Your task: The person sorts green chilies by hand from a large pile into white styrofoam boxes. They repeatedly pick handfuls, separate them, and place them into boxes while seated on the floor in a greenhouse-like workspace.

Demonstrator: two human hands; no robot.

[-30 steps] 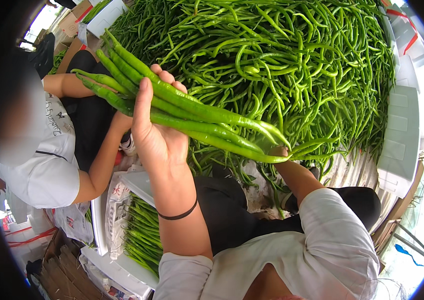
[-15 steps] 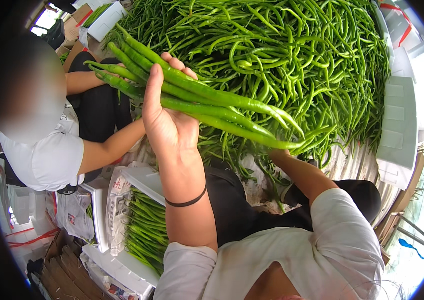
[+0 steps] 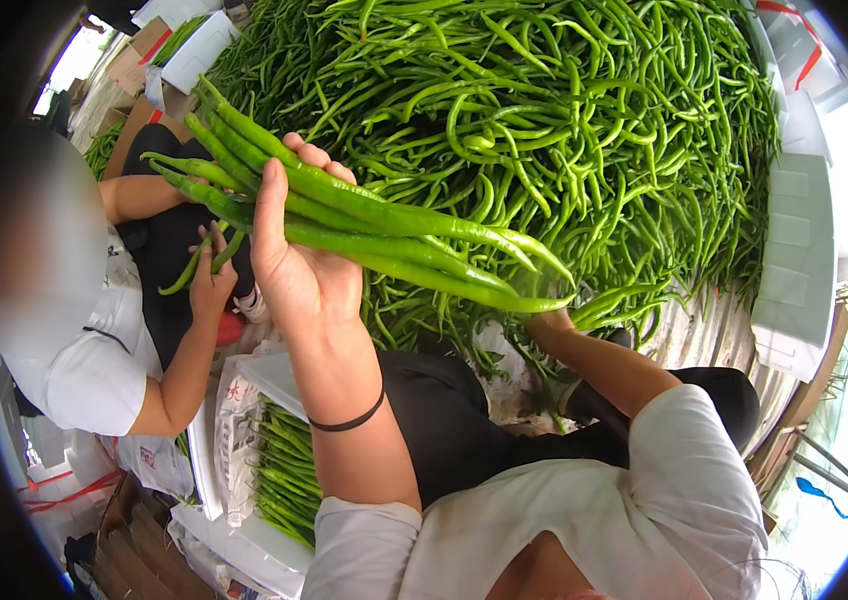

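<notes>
The person's left hand [image 3: 309, 275] is raised above the lap, palm up, its fingers curled from behind around a bunch of long green chili peppers [image 3: 404, 228] and its thumb pressed along the near side. The bunch lies slantwise across the palm: its upper-left ends fan apart, while its tapered right ends draw closer together and curve near the right hand [image 3: 549, 325]. That hand is low, at the near edge of a broad heap of loose green chili peppers [image 3: 564, 130]; its fingers are largely hidden beyond the bunch's tips, so whether they grip anything cannot be told. A black band [image 3: 349, 418] circles the left forearm.

The heap fills the upper middle of the view, with many of its peppers bent or curled. Beside the left forearm stands a white box [image 3: 274, 378] with printed paper [image 3: 237, 430] along its side, and green chili peppers [image 3: 287, 470] lie inside in roughly parallel rows. To the left, a co-worker in a white short-sleeved shirt [image 3: 94, 390] has a hand [image 3: 212, 285] closed around slender green peppers [image 3: 184, 275]. On the right, a white container [image 3: 794, 250] stands on its side by the heap, and a red strap [image 3: 810, 62] crosses white boxes farther up.
</notes>
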